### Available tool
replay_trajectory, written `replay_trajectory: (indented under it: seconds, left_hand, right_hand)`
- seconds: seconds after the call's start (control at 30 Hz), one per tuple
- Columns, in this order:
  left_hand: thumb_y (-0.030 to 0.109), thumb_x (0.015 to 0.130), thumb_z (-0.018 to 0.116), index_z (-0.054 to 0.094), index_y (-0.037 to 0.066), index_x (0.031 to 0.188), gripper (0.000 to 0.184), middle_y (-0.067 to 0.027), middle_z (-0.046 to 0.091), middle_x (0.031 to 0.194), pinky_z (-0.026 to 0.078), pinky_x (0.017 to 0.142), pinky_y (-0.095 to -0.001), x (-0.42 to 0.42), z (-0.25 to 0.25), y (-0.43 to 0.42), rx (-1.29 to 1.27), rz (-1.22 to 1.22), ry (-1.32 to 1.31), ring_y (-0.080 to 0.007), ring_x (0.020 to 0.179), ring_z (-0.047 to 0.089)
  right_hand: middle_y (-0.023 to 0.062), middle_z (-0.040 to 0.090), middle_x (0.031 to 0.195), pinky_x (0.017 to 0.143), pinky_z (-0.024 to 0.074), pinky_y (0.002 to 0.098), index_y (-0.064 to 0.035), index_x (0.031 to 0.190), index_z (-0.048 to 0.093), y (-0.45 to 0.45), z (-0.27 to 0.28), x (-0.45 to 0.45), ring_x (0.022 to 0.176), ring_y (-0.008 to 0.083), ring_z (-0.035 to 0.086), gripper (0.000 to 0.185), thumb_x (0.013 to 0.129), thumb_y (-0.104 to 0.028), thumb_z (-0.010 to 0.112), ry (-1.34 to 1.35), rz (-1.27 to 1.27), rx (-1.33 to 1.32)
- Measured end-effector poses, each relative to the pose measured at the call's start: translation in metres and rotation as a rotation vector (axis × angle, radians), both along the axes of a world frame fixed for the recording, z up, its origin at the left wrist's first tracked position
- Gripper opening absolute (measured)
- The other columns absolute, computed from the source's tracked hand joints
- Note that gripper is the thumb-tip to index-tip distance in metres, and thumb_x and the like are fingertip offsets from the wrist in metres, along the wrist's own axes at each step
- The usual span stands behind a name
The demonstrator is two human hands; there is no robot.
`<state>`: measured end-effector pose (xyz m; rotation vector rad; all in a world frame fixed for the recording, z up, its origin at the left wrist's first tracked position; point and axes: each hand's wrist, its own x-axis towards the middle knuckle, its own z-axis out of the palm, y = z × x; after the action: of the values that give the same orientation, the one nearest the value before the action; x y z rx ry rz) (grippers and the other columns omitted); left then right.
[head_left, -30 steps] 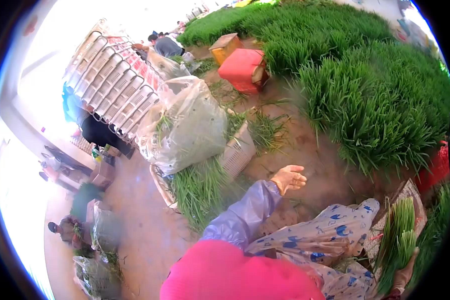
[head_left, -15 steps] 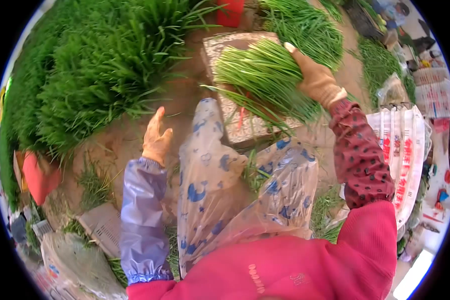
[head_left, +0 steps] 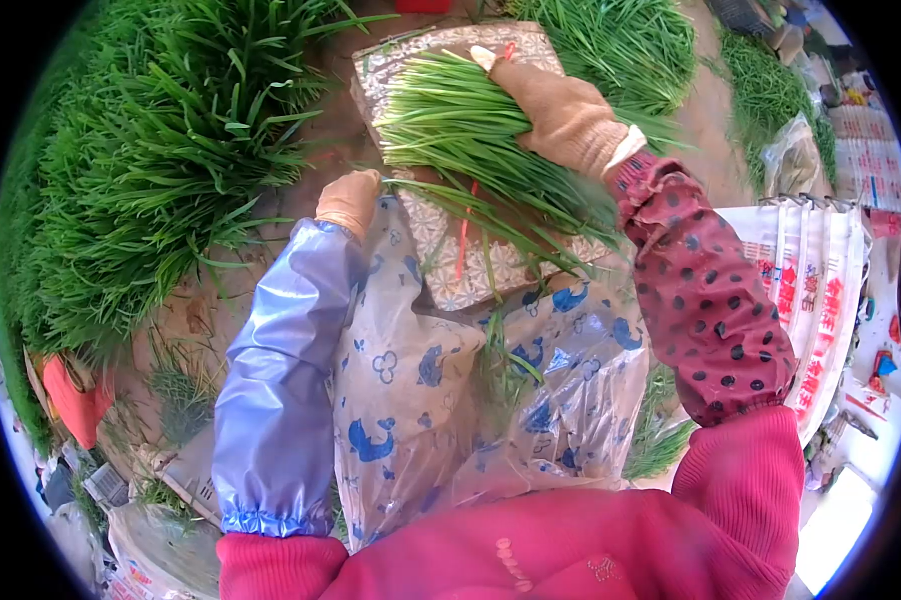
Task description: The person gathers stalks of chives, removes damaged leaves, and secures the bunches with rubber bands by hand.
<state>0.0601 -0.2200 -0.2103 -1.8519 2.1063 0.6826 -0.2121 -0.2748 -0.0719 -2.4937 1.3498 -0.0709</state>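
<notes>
A thick bunch of green chives (head_left: 446, 120) lies across a patterned board (head_left: 451, 275), its pale ends toward the left. My right hand (head_left: 561, 110), in a tan glove with the thumb tip bare, is closed over the top of the bunch. At the board's left edge my left hand (head_left: 351, 200), also gloved, has its fingers pinched on the pale end of a few stray chive stalks (head_left: 441, 190) that stick out below the bunch. A red tie (head_left: 465, 230) runs under the chives and hangs over the board.
A large mass of standing chives (head_left: 161, 150) fills the left, and another pile (head_left: 621, 50) lies behind the board. Clear plastic with blue whales (head_left: 401, 390) covers my legs. White printed bags (head_left: 811, 300) are stacked at right. A red object (head_left: 76, 400) sits at far left.
My left hand has gone from open in the air to pinching the stray stalks at the board's left edge. The right hand and the bunch have shifted left and up in view.
</notes>
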Motion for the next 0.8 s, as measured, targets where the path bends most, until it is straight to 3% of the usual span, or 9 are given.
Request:
replay_trajectory:
  seconds: [0.1,0.23,0.37,0.43,0.5,0.57,0.67,0.7,0.8]
  left_hand:
    - [0.018,0.087,0.056,0.066,0.009,0.097,0.017,-0.0173,0.067,0.09,0.05,0.076,-0.0463,-0.01,-0.007,0.007,-0.123,-0.029,0.072,-0.036,0.087,0.064]
    - [0.02,0.085,0.061,0.069,0.008,0.091,0.016,-0.0167,0.068,0.084,0.05,0.072,-0.0437,-0.003,-0.006,0.009,-0.236,0.068,0.265,-0.0342,0.082,0.065]
    - [0.027,0.082,0.064,0.071,0.009,0.091,0.021,-0.0165,0.067,0.089,0.049,0.077,-0.043,0.001,0.004,0.01,-0.01,0.231,0.408,-0.0349,0.087,0.063]
    - [0.022,0.081,0.07,0.071,0.006,0.088,0.017,-0.0119,0.064,0.065,0.048,0.054,-0.0341,-0.005,0.017,0.016,-0.356,0.025,0.406,-0.0202,0.052,0.061]
    - [0.024,0.082,0.071,0.071,0.005,0.086,0.019,-0.0098,0.064,0.062,0.046,0.048,-0.0328,-0.01,0.026,0.01,-0.203,0.05,0.345,-0.0172,0.047,0.059]
    - [0.038,0.081,0.068,0.072,0.007,0.088,0.032,-0.0161,0.068,0.088,0.049,0.079,-0.0422,-0.02,0.032,-0.001,0.063,0.255,0.319,-0.0334,0.088,0.064]
    - [0.03,0.082,0.069,0.071,0.004,0.088,0.027,-0.0153,0.069,0.083,0.052,0.068,-0.0382,-0.032,0.023,-0.017,0.094,0.333,0.432,-0.0277,0.073,0.067]
    - [0.025,0.082,0.068,0.07,0.003,0.089,0.023,-0.0151,0.07,0.082,0.052,0.064,-0.0365,-0.034,0.016,-0.021,0.129,0.428,0.556,-0.0256,0.067,0.067]
    - [0.019,0.083,0.065,0.069,0.003,0.093,0.019,-0.0144,0.069,0.078,0.052,0.059,-0.033,-0.034,0.019,-0.022,0.277,0.51,0.707,-0.023,0.061,0.066]
  right_hand:
    - [0.0177,0.055,0.122,0.096,0.045,0.0386,-0.0088,0.14,0.036,0.002,-0.032,0.004,0.115,0.0346,0.053,0.083,0.068,-0.015,0.077,0.008,0.009,0.025]
    - [0.0141,0.051,0.128,0.101,0.0394,0.0396,-0.008,0.143,0.031,0.017,-0.052,0.005,0.122,0.0331,0.047,0.09,0.069,-0.025,0.078,-0.082,-0.019,-0.061]
    - [0.0139,0.046,0.134,0.101,0.0365,0.0405,-0.0095,0.143,0.032,0.023,-0.057,0.009,0.125,0.0329,0.043,0.087,0.071,-0.03,0.075,0.046,-0.062,-0.18]
    - [0.0156,0.044,0.134,0.102,0.0364,0.0409,-0.0087,0.143,0.031,0.024,-0.045,0.014,0.126,0.0329,0.043,0.086,0.071,-0.027,0.074,0.066,-0.041,-0.128]
    - [0.0187,0.043,0.135,0.104,0.0359,0.0397,-0.0063,0.142,0.033,0.018,-0.043,0.009,0.13,0.0344,0.038,0.089,0.067,-0.027,0.076,0.001,-0.048,0.037]
    - [0.0198,0.039,0.138,0.106,0.0342,0.0447,-0.0064,0.141,0.034,0.021,-0.038,0.006,0.132,0.0353,0.036,0.091,0.065,-0.03,0.078,-0.104,-0.043,0.101]
    - [0.0197,0.035,0.142,0.107,0.0309,0.0509,-0.0071,0.142,0.034,0.038,-0.033,0.02,0.133,0.0369,0.033,0.094,0.064,-0.034,0.08,0.045,-0.14,0.042]
    - [0.0156,0.038,0.14,0.105,0.0273,0.0602,-0.0104,0.145,0.029,0.045,-0.044,0.026,0.129,0.0365,0.036,0.096,0.067,-0.036,0.079,0.08,-0.175,-0.062]
    - [0.0126,0.039,0.139,0.103,0.0298,0.0581,-0.0112,0.144,0.031,0.047,-0.069,0.025,0.128,0.0336,0.038,0.093,0.067,-0.032,0.079,0.128,-0.196,-0.228]
